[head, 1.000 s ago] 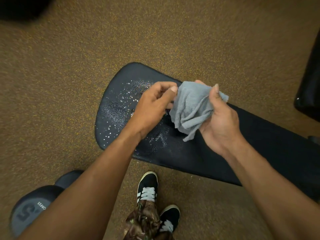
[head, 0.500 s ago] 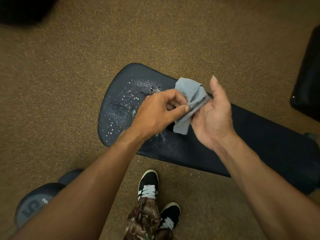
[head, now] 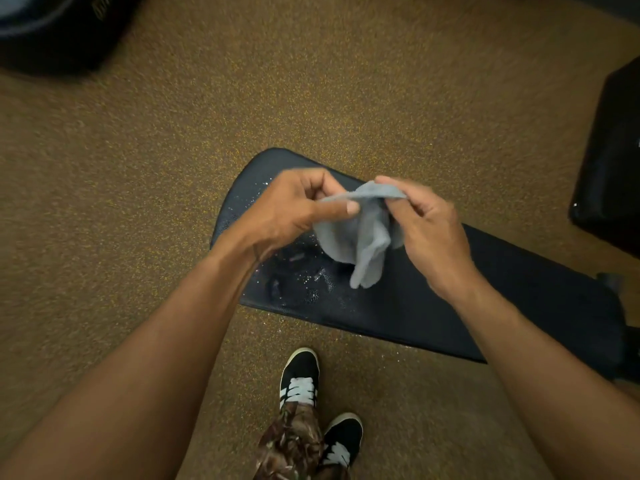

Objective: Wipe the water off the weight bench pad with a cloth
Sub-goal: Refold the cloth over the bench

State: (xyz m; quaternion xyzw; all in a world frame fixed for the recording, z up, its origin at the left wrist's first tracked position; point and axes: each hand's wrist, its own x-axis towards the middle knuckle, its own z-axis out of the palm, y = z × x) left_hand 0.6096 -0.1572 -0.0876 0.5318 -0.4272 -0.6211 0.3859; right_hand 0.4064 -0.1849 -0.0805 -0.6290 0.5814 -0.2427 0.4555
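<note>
A black weight bench pad [head: 502, 292] runs from the centre to the right edge, its rounded left end speckled with water drops [head: 311, 285]. Above that wet end I hold a grey cloth [head: 363, 237] between both hands. My left hand [head: 294, 209] pinches the cloth's left edge between thumb and fingers. My right hand [head: 429, 223] pinches its upper right edge. The cloth hangs down loosely in a fold, clear of the pad. My hands hide part of the wet area.
Speckled brown floor [head: 138, 202] surrounds the bench. My two black-and-white shoes [head: 301, 379] stand just in front of the pad. A dark rounded object [head: 59, 29] lies at the top left, and black equipment [head: 613, 161] stands at the right edge.
Both hands have shifted their hold, from the cloth lying bunched in my right palm to each hand pinching an edge and spreading it. The view has tilted up; the dumbbell at bottom left is gone.
</note>
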